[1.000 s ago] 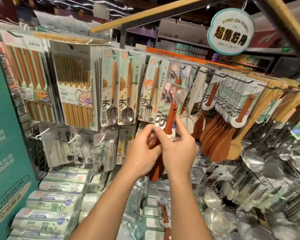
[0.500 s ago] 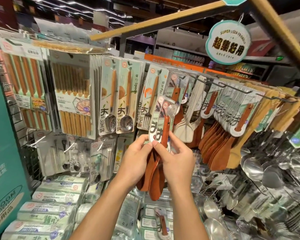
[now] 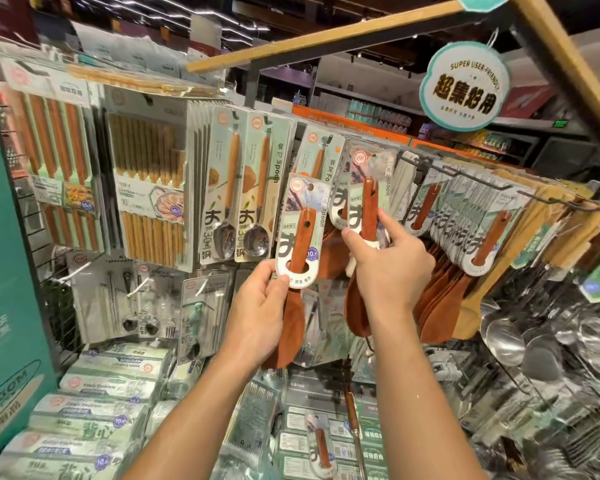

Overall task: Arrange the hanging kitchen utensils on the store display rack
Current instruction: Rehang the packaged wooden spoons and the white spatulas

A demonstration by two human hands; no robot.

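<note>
Our left hand (image 3: 257, 306) pinches one carded rice spoon (image 3: 300, 244) off the rack; our right hand (image 3: 388, 268) pinches another (image 3: 366, 216) near its peg (image 3: 426, 161). We should line each card's hole squarely with the peg before sliding it on.

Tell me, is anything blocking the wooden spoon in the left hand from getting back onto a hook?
Yes. The left hand holds one rice spoon low, off any hook. The other rice spoon, gripped by the right hand, and the fork pack hang between it and the hooks behind.
</note>
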